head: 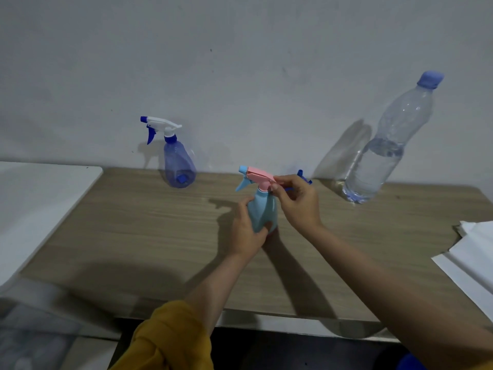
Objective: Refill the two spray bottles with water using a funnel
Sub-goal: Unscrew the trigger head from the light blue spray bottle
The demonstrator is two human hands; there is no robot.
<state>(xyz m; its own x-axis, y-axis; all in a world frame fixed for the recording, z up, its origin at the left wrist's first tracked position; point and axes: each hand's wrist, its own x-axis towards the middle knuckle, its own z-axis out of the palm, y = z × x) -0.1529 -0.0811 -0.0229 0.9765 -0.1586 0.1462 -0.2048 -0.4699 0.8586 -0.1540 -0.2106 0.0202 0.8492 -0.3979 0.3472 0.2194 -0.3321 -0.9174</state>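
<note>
With the left hand (246, 231) gripping the light blue spray bottle (261, 213) upright on the table (160, 236) and the right hand (296, 201) pinching its pink trigger head (260, 178), a hard twist could tip it.

Light blue spray bottle (260, 212) upright on surface (133, 236); left hand (246, 231) grips its body, right hand (298, 201) pinches its pink trigger head (260, 177). Purple spray bottle (177, 161) and water bottle (386, 145) stand behind.
</note>
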